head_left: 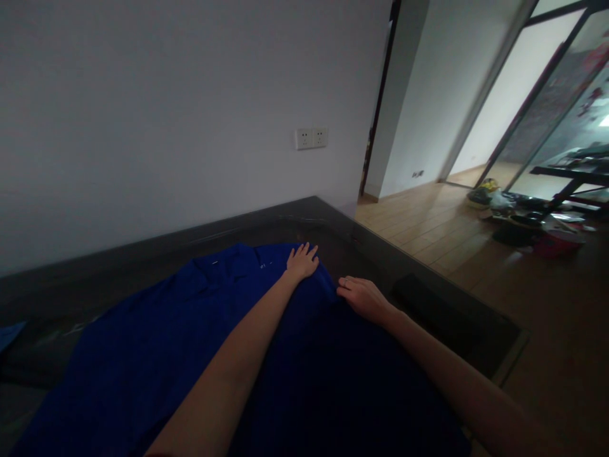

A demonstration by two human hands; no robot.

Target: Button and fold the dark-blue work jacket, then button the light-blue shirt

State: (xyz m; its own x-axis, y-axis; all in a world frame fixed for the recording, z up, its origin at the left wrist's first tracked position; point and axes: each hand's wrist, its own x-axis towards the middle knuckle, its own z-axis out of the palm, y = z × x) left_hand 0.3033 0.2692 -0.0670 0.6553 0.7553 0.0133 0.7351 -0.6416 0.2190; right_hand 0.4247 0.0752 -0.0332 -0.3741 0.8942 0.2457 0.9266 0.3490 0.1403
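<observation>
At the left edge of the frame, a small light-blue piece (12,333) lies on the dark table (333,222). The blue garment (176,336), its collar near the centre-left, spreads from the lower left across the lower middle. Near the centre, the left hand (303,261) rests on it, palm down, fingers spread, grasping nothing. Just right, the right hand (364,295) has bent fingers at the garment's edge; whether they pinch it I cannot tell. Farther right, a dark item (432,311) lies on the table, and clutter (528,219) sits on the floor.
</observation>
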